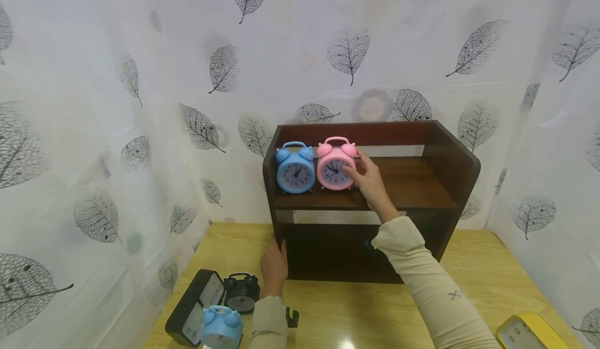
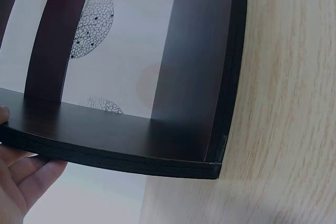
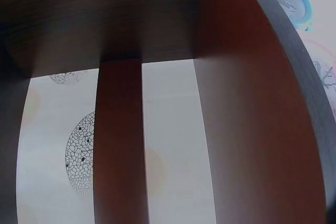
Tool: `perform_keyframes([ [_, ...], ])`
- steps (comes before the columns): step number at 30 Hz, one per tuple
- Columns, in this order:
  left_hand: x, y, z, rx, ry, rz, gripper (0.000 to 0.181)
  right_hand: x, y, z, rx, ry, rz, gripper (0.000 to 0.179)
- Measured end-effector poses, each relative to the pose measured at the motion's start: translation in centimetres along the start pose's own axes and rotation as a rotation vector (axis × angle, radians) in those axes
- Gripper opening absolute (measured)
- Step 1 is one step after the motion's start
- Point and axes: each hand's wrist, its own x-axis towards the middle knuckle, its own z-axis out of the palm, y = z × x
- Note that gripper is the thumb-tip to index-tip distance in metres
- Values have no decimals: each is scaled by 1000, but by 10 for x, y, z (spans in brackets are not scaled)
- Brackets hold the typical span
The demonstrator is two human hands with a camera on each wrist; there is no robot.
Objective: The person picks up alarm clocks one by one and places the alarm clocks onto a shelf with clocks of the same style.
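Dark wood-grained shelf (image 1: 403, 182) and round pink clock (image 1: 332, 175) are gripped by separate hands (image 1: 371, 180) (image 1: 274, 265).

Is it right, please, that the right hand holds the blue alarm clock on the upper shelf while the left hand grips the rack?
The clock is wrong: the head view shows the right hand holding the pink alarm clock, not its blue neighbour, on the upper shelf. The rest holds.

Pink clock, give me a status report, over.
Right hand holds pink clock at upper level of shelf. Left hand grips shelf side. Blue clock close beside pink clock.
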Motion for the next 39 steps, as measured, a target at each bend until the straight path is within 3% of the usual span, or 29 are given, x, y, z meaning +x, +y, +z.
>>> perform_keyframes([
  [21,3,-3,4,30,-8,6,38,0,1,2,-37,-19,-20,64],
  [32,0,-4,4,19,27,23,36,0,3,4,-75,-15,-62,61],
  [39,0,-2,2,6,20,29,32,-2,0,4,-89,-19,-44,63],
])
